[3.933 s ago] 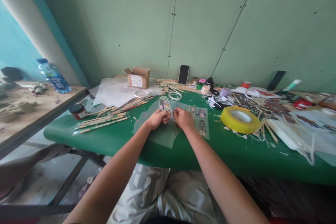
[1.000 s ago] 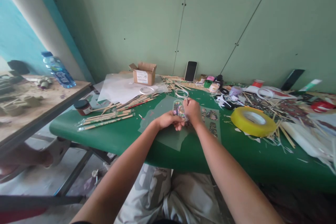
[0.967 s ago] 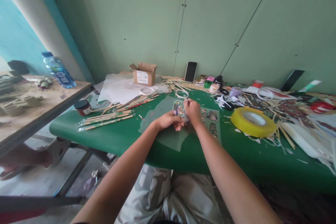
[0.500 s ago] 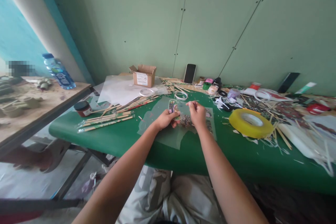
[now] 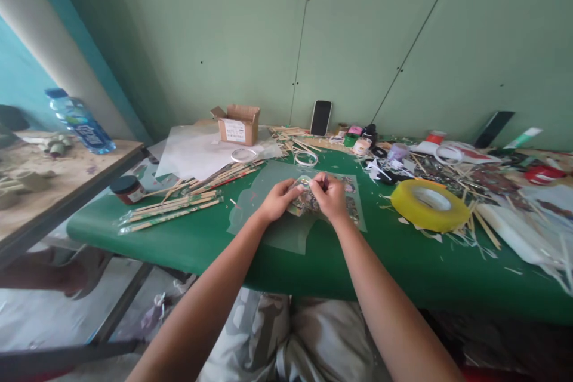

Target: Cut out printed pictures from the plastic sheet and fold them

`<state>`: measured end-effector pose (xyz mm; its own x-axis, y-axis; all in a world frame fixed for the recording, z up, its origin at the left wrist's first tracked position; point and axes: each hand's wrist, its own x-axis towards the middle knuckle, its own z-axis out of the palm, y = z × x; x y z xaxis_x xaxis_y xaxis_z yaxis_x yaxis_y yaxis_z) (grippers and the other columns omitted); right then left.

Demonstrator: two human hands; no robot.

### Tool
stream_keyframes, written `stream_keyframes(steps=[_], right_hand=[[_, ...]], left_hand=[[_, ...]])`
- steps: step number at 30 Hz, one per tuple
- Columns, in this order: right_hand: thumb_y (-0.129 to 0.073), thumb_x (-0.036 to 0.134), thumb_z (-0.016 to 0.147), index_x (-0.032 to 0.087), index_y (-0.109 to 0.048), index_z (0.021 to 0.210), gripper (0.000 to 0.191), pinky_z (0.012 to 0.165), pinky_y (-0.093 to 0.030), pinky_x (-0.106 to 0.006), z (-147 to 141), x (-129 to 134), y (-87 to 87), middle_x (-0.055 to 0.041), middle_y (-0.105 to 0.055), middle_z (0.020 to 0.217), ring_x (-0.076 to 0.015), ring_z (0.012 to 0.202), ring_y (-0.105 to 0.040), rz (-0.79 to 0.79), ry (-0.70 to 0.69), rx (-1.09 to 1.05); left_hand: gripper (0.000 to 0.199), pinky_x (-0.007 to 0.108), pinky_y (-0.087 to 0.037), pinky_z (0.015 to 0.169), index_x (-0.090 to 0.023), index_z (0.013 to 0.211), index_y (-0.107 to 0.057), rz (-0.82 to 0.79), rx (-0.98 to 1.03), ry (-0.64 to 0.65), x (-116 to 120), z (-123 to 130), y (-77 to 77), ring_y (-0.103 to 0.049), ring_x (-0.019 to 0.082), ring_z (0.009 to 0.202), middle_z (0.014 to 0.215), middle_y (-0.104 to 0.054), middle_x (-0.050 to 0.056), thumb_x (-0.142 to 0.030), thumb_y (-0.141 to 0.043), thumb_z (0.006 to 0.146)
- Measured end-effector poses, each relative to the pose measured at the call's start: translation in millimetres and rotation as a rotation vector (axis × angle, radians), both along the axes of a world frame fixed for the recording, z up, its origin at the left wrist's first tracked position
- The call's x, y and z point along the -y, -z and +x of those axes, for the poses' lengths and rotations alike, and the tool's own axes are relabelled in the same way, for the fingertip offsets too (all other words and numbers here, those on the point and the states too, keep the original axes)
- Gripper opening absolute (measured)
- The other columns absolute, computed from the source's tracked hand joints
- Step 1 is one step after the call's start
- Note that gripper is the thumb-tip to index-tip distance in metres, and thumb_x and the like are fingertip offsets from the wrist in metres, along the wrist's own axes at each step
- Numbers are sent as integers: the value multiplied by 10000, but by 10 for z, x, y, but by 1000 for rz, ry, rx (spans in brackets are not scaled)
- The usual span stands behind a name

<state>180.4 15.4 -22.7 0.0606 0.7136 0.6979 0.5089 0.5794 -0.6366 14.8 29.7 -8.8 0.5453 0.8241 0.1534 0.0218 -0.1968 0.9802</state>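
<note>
My left hand [image 5: 278, 200] grips a small colourful printed piece [image 5: 304, 181] with a clear border, thumb on top. My right hand [image 5: 331, 196] is closed in a pinch at the piece's right edge; whatever is between its fingertips is too small to make out. Both hands are close together over a clear plastic sheet [image 5: 286, 243] lying on the green tabletop [image 5: 192, 250]. Partly under my right hand, a sheet with printed pictures [image 5: 351, 186] shows to the right.
A large yellow tape roll [image 5: 398, 206] lies at right, beside scattered sticks and scraps. Wrapped wooden sticks [image 5: 170, 212] and a dark-lidded jar [image 5: 128, 189] are at left. Behind stand a small cardboard box [image 5: 239, 125] and a phone [image 5: 321, 118]. A water bottle [image 5: 80, 122] stands on the side table.
My right hand has moved left and lowered its fingertips to the printed piece. The piece has tilted, and my hands are now closer together. The view has shifted slightly.
</note>
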Motion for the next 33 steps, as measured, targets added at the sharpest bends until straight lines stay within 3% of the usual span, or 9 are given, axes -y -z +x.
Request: stream_keyframes(steps=[9, 20, 33], right_hand=[[-540, 371, 928, 136, -597, 867, 249, 546, -478, -234, 18, -8, 60, 24, -584, 736, -81, 575, -539, -96, 13, 79], [-509, 392, 940, 147, -608, 967, 265, 666, -516, -305, -36, 39, 2, -9, -624, 832, -126, 703, -603, -240, 65, 240], [-475, 381, 951, 191, -647, 992, 259, 685, -510, -313, -67, 85, 3, -31, -684, 839, -160, 747, -647, -251, 11, 394]], left_hand=[[169, 300, -544, 674, -115, 978, -619, -139, 60, 167, 40, -18, -85, -627, 127, 733, 881, -654, 27, -246, -612, 872], [251, 267, -532, 605, -124, 1052, -589, -222, 183, -133, -64, -16, 10, -603, 110, 683, 894, -633, 33, -330, -537, 920], [239, 264, -532, 603, -119, 1018, -601, -266, 121, -120, -110, -61, 50, -605, 111, 694, 890, -633, 33, -327, -550, 913]])
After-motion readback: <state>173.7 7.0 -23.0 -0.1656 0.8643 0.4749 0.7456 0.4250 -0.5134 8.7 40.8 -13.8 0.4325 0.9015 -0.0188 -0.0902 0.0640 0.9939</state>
